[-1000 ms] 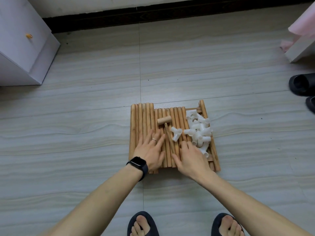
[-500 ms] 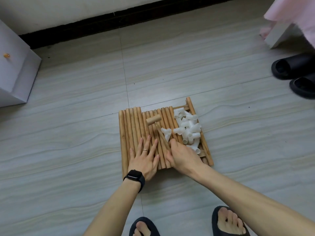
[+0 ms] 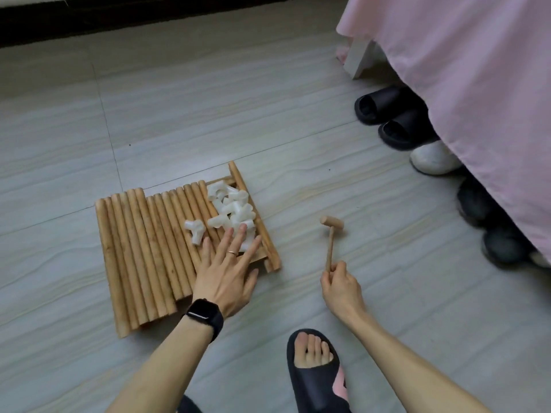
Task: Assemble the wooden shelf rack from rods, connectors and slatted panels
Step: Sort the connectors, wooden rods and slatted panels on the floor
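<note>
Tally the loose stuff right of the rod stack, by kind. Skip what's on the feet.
Wooden mallet, held in the right hand: 1
Black slides: 2
White shoe: 1
Dark fuzzy slippers: 2
Total: 6. More may be hidden under the pink sheet.

Left side: grey tiled floor (image 3: 53,180) lies bare up to the dark skirting (image 3: 89,19).
Rod layer: round wooden rods (image 3: 140,257) lie side by side; white plastic connectors (image 3: 231,208) and the flat left hand (image 3: 226,275) cover the right part.
Middle gap: bare floor between the rods and the small wooden mallet (image 3: 330,236) that the right hand (image 3: 341,289) pinches.
Right side: pink bedspread (image 3: 477,84) hangs low, black slippers (image 3: 384,105) along its edge.
Near edge: a foot in a black sandal (image 3: 313,381).
</note>
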Available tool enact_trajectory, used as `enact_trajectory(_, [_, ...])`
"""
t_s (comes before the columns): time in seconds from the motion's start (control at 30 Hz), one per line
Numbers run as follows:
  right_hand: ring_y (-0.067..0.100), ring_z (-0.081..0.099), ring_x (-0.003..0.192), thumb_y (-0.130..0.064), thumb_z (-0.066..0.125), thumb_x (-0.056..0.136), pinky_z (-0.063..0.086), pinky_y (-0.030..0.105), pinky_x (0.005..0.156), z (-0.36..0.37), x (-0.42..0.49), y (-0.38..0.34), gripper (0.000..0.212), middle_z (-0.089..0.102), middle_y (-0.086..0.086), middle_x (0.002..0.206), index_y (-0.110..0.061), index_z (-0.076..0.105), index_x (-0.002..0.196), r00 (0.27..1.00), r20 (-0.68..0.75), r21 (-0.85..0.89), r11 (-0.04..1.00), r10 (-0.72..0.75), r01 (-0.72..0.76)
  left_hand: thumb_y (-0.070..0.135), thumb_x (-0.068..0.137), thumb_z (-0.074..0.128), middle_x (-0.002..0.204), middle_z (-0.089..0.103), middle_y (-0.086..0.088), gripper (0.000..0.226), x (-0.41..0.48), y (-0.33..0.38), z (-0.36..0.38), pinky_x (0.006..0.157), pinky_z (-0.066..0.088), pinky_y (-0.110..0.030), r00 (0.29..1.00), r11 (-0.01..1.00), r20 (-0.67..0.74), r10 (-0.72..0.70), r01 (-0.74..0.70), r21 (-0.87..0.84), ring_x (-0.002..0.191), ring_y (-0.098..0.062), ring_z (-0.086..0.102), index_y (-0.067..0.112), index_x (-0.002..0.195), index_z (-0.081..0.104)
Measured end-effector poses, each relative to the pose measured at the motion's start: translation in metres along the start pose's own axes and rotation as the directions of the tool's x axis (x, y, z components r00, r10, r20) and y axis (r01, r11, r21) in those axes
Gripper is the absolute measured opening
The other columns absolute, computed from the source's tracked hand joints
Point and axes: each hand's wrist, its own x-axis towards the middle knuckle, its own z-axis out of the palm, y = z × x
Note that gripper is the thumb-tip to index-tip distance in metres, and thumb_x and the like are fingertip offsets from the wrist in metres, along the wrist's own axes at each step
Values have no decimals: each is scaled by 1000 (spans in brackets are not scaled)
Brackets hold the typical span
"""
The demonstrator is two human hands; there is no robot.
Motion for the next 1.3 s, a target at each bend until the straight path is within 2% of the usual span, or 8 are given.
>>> enact_trajectory(0.3, [45,64,105,-24,42,105,49,44,79,-18,10,54,25,66,28,115,-1,42,115,958,-75,-136,949,277,-285,52,100,33,163,-22,2,75,-7,19,34,122,-2,-58,985,997,168,-24,11,77,151,-27,-17,34,158,-11])
enact_trajectory(0.53, [40,55,123,-34,50,99,48,42,87,-33,18,44,52,48,21,139,0,33,134,915,-17,-236,887,404,-396,47,100,36,163,-26,3,73,-7,22,27,119,19,-53,963,997,268,-25,3,83,154,-29,4,34,159,-5])
enact_trajectory(0.63, [38,48,128,-35,52,97,47,44,92,-33,17,25,58,42,20,144,0,34,139,961,-38,-283,919,274,-274,42,100,40,167,-17,2,72,-4,24,12,118,24,-49,954,998,300,-15,-4,63,152,-27,12,36,159,0])
enact_trajectory(0.77, [33,46,126,-38,53,97,43,40,90,-29,26,-38,48,48,15,137,-8,43,132,999,7,-237,971,-41,41,32,97,46,167,15,-2,59,7,11,-21,105,42,-40,968,1000,249,-17,20,-8,137,-26,41,33,153,26])
enact_trajectory(0.87, [28,46,122,-42,54,96,43,38,85,-24,31,-103,47,49,8,131,-13,46,132,956,19,-178,940,-292,291,33,97,46,156,37,-4,46,15,-15,-48,89,49,-38,980,998,188,-61,56,33,127,-25,51,28,143,43])
enact_trajectory(0.97, [26,45,125,-45,55,95,47,39,90,-20,33,-160,52,47,6,135,-15,45,136,882,33,-149,870,-470,469,36,98,48,154,40,-2,45,14,-53,-68,82,51,-34,974,986,153,-166,163,38,126,-22,53,29,142,44])
enact_trajectory(1.17, [27,41,131,-54,62,88,47,41,99,-4,45,-224,63,42,3,145,-22,46,140,728,115,-193,703,-676,684,39,94,55,160,30,-2,59,0,-118,-75,101,48,-39,902,931,236,-362,361,49,140,-24,40,31,149,35])
enact_trajectory(1.3, [30,14,151,-78,51,83,28,53,118,17,54,-233,82,21,2,163,-37,35,151,687,276,-337,602,-672,724,48,93,55,163,24,-4,69,-8,-133,-57,115,33,-46,844,884,287,-453,468,18,147,-27,29,32,153,27])
